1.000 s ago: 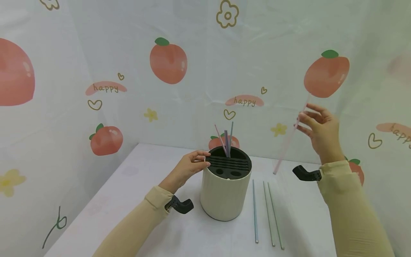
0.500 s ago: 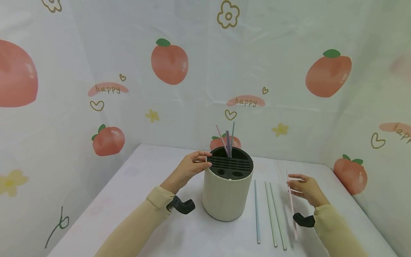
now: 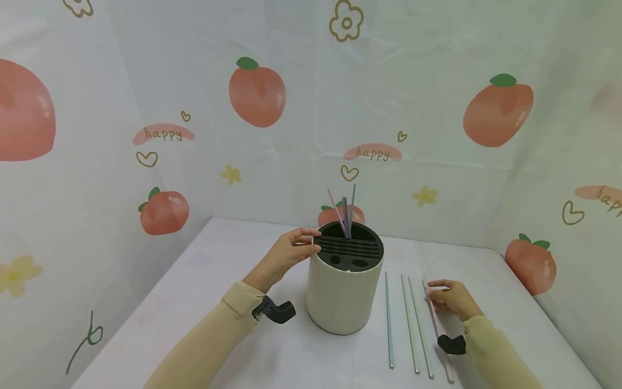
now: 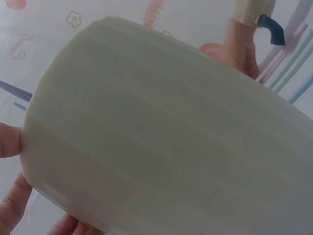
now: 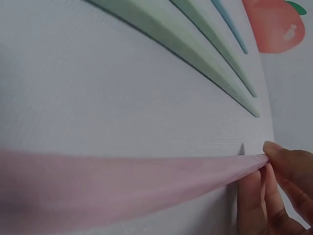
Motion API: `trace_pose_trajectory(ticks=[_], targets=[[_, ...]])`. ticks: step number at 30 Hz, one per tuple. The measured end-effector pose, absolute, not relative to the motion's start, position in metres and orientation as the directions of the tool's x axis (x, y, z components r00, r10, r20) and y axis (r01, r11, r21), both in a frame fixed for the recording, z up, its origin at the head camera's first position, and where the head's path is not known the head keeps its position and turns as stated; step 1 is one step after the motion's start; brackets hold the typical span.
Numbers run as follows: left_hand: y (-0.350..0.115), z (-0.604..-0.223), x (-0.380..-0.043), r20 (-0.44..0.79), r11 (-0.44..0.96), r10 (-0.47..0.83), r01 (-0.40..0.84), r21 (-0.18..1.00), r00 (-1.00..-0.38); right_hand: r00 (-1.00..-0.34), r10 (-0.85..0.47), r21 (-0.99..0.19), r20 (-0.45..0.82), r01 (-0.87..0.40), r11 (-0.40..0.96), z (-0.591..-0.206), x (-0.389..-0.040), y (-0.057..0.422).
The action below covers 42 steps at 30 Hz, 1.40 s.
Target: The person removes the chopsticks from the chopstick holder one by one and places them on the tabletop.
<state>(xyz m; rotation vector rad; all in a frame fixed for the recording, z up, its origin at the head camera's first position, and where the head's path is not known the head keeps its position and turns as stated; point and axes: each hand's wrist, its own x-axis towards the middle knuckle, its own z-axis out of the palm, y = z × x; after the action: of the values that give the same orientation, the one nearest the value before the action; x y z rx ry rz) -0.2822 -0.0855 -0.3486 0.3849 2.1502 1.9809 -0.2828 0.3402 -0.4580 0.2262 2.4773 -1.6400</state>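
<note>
A cream utensil holder (image 3: pixel 340 302) with a black slotted top (image 3: pixel 350 251) stands upright on the table. My left hand (image 3: pixel 284 256) steadies it at the left rim, thumb and fingers spread along the edge. To the holder's right, my right hand (image 3: pixel 453 299) pinches a pink chopstick (image 5: pixel 122 186) near its far end, between thumb and fingers. This chopstick lies low along the tabletop. Beside it are two green chopsticks (image 3: pixel 410 324) and a blue chopstick (image 3: pixel 389 324), roughly parallel. In the holder's rear compartment stand several chopsticks, among them a purple chopstick (image 3: pixel 345 213).
A white-covered table (image 3: pixel 272 351) carries everything. Behind it and at both sides hangs a pale curtain (image 3: pixel 301 70) printed with peaches, flowers and lettering. Each wrist bears a black camera mount (image 3: pixel 452 344).
My right hand has come down from beside the back curtain to the table, lowering the pink chopstick next to the green chopsticks, then sliding slightly left. My left hand stays at the holder's rim.
</note>
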Motion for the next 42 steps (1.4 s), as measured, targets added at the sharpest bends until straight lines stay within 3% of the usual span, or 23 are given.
trace_pose_trajectory(ticks=[22,42], targets=[[-0.085,-0.347,-0.281,0.035,0.068,0.312,0.059,0.996,-0.95,-0.972,0.084,-0.836,-0.218,0.231,0.498,-0.457,-0.284,0.328],[-0.086,-0.348,-0.282,0.036,0.069,0.313,0.06,0.996,-0.949,-0.966,0.033,-0.858,-0.256,0.243,0.453,-0.458,-0.287,0.331]])
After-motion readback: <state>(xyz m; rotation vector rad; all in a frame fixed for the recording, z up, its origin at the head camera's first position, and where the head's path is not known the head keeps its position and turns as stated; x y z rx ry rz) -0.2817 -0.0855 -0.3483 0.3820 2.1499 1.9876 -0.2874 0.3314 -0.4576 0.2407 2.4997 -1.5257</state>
